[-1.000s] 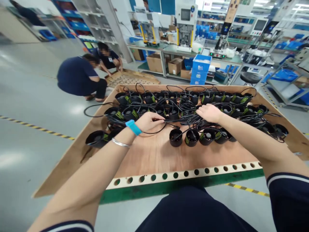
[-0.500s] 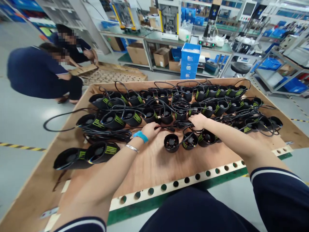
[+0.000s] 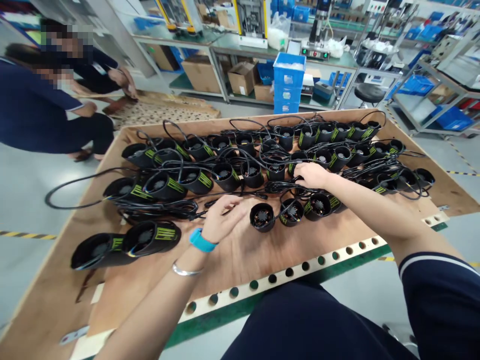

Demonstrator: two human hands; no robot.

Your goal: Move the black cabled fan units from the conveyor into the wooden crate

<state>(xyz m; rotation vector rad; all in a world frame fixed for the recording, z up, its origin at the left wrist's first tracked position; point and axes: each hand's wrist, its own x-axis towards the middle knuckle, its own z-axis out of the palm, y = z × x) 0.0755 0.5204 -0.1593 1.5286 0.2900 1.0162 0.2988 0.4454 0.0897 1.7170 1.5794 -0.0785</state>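
Observation:
Several black round fan units (image 3: pixel 225 175) with green-striped labels and long black cables (image 3: pixel 165 206) lie in rows on a wooden board (image 3: pixel 240 250). My left hand (image 3: pixel 224 216), wearing a blue wristband, hovers over the bare wood with its fingers apart, holding nothing, just left of a single fan unit (image 3: pixel 261 217). My right hand (image 3: pixel 313 175) rests palm down on a bundle of black cables (image 3: pixel 288 187) among the fans, its fingers curled around the cables. Two more fans (image 3: pixel 305 207) sit below it.
Two people (image 3: pixel 45 100) in dark blue crouch on the floor at the back left beside a perforated cardboard sheet (image 3: pixel 157 112). Behind the board are work benches, cardboard boxes (image 3: pixel 242 77), stacked blue bins (image 3: pixel 288 82) and a stool (image 3: pixel 369 94). A perforated strip (image 3: pixel 300 267) edges the board's near side.
My left hand has let go of the cable, pulled back toward me and opened. The right hand stays on the cable bundle. The view has tilted further down and left.

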